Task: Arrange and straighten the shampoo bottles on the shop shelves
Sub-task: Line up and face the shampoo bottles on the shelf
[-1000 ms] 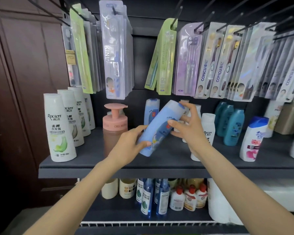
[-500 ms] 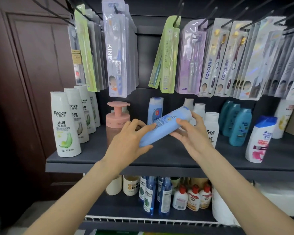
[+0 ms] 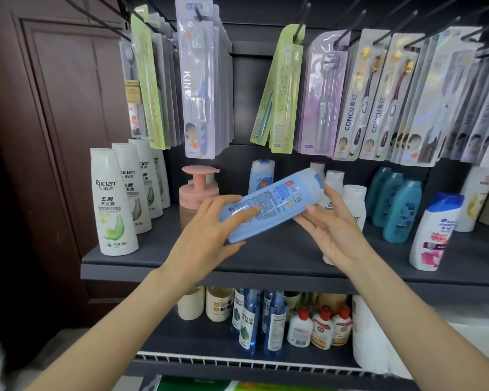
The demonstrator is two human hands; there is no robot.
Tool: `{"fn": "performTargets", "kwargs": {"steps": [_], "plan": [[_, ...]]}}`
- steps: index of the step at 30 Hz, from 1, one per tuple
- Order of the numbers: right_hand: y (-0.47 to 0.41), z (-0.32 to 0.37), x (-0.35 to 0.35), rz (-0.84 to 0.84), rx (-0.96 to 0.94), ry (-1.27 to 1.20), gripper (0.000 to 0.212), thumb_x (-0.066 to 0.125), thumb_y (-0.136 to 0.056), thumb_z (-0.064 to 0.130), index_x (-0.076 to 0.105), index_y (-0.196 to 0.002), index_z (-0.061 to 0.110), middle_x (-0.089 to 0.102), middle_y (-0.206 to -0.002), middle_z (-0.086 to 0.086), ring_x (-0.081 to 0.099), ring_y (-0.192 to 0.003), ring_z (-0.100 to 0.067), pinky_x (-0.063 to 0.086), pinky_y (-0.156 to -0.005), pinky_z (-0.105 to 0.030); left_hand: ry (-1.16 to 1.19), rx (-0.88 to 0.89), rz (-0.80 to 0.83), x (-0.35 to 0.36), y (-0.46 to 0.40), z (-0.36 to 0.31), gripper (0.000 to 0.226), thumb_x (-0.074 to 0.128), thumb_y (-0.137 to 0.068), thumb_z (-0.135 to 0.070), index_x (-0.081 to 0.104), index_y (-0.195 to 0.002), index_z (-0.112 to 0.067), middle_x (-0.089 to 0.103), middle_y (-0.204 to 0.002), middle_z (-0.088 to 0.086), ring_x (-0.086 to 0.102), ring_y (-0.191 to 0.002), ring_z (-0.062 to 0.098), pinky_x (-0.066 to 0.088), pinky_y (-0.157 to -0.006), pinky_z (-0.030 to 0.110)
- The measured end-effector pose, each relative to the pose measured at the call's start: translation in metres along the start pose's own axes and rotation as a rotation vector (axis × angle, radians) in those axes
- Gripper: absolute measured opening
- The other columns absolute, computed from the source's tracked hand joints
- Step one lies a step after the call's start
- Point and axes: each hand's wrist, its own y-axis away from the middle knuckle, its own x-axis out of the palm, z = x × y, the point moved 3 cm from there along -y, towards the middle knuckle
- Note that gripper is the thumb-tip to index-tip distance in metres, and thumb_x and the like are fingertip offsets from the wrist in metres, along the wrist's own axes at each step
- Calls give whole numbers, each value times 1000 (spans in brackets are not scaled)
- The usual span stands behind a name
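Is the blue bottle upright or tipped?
Tipped: the blue bottle lies nearly sideways, held off the shelf, cap end up-right.

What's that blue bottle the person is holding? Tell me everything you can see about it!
The light blue bottle looks like smooth plastic with a darker blue cap at its upper right end. It is held nearly sideways above the dark shelf, cap end higher. The side we see carries a label of tiny print and small square codes. The left hand grips its bottom end, and the right hand holds it near the cap.
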Motion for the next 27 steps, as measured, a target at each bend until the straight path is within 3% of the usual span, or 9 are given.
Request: {"fn": "performTargets", "kwargs": {"steps": [8,11,14,18,21,23,27], "plan": [[0,-2,3,1,-12,3,53,51,-86,-8,47,-133,17,58,-127,-18,61,-113,-29,57,-81,-35,-33,-1,-15,-2,2,1,73,80,-69,-17,46,-131,-30,47,-128,6,44,-112,23,45,-87,32],[0,-2,3,-26,-12,62,47,54,-89,2,50,-132,19,63,-121,-11,66,-105,-24,57,-79,-31,169,-122,67,-3,1,4,66,77,-73,-22,49,-130,-37,49,-125,0,48,-113,17,34,-96,17],[1,-1,7,-36,-13,64,42,55,-90,14,52,-130,25,67,-111,-3,68,-98,-19,57,-79,-29,533,-329,124,-10,-1,2,57,76,-75,-21,53,-124,-38,59,-119,-11,53,-106,-1,37,-88,5],[-1,-3,11,-13,-23,121,33,53,-92,13,56,-116,36,67,-104,0,69,-94,-18,56,-87,-37,1009,-576,173,-16,-3,-5,37,63,-86,-10,61,-120,-25,67,-108,-5,63,-91,-3,48,-71,9],[-4,-2,15,2,-40,126,32,53,-92,10,55,-115,33,67,-94,0,68,-84,-18,58,-79,-39,1267,-728,235,-9,1,-6,30,59,-86,-16,63,-115,-24,70,-107,3,69,-93,19,56,-75,29],[-6,1,17,-25,-70,183,31,56,-91,9,55,-113,30,65,-100,-4,68,-86,-20,58,-74,-37,1289,-762,279,-4,3,-3,31,59,-85,-19,62,-115,-24,70,-107,5,69,-95,24,57,-78,33],[-9,9,24,-54,-150,377,31,60,-89,8,58,-110,31,66,-99,-2,67,-87,-17,57,-68,-33,1152,-710,373,3,2,-1,33,60,-89,-11,57,-120,-20,72,-100,8,69,-92,15,56,-79,27]]}}
